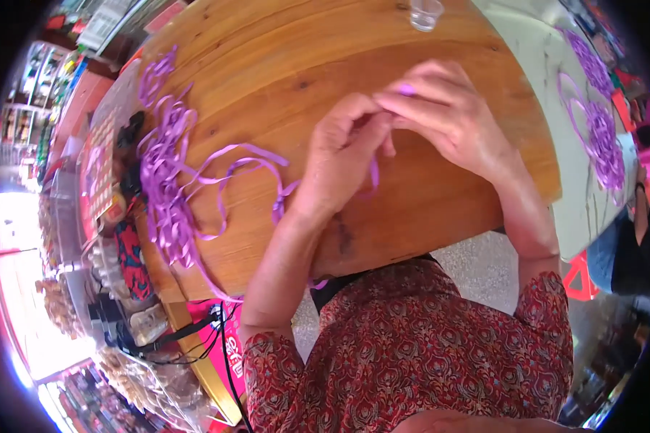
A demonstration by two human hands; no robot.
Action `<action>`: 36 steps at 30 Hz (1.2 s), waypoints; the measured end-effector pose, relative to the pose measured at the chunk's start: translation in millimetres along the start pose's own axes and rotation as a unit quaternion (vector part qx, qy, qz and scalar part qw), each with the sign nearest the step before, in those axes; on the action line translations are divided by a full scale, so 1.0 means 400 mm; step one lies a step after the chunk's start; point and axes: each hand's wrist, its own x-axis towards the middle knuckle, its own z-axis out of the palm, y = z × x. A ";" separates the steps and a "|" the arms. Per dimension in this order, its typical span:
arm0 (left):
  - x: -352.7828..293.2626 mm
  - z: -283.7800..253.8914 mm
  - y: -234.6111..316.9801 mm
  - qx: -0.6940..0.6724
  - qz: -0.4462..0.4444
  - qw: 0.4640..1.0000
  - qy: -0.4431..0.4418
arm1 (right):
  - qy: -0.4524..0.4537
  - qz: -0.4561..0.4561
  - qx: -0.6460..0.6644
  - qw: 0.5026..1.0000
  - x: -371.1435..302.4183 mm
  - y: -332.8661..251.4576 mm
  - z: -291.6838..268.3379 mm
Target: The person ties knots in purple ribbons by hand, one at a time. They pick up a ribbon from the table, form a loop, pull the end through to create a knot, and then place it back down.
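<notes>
Over the wooden table my left hand (344, 148) and my right hand (449, 115) meet, fingertips pinched together on a narrow purple ribbon (374, 177). A bit of purple shows between the fingers of the right hand; how the ribbon runs inside the fingers is hidden. Below the left hand, a strand hangs down toward the tabletop. Beside my left forearm, loose ribbon loops, one with what looks like a small knot, lead across to a tangled purple ribbon pile (167, 195) along the left side of the table.
The round-edged wooden table (267, 65) carries a small clear cup (425, 14) at its far edge. On a pale table (513, 29) at right lie more purple ribbon bundles (601, 144), with another person's arm nearby. Boxes, cables and a pink bag (231, 353) crowd the left.
</notes>
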 end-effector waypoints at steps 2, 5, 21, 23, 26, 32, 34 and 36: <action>-0.003 -0.004 0.012 0.011 -0.051 0.999 -0.001 | -0.003 -0.002 0.006 1.000 -0.007 0.005 -0.008; -0.002 -0.011 0.007 0.026 0.009 1.000 0.013 | -0.011 0.010 0.017 1.000 -0.007 -0.001 -0.009; 0.005 -0.050 0.027 0.192 0.084 0.977 0.040 | -0.077 0.179 0.210 0.958 -0.011 -0.009 -0.013; 0.006 -0.048 0.025 0.157 0.073 0.984 0.034 | -0.087 0.223 0.328 0.914 -0.010 -0.010 -0.026; 0.002 -0.033 0.022 -0.059 0.026 0.998 0.008 | -0.084 0.294 0.548 0.778 -0.029 -0.011 -0.023; -0.006 0.007 0.016 -0.242 0.053 0.969 0.024 | -0.019 0.278 0.800 0.531 -0.036 -0.008 0.025; -0.007 0.017 0.016 -0.243 0.074 0.967 0.038 | 0.007 0.276 0.825 0.493 -0.038 -0.009 0.028; -0.011 0.025 0.021 -0.258 0.071 0.963 0.042 | 0.025 0.296 0.816 0.496 -0.038 -0.016 0.029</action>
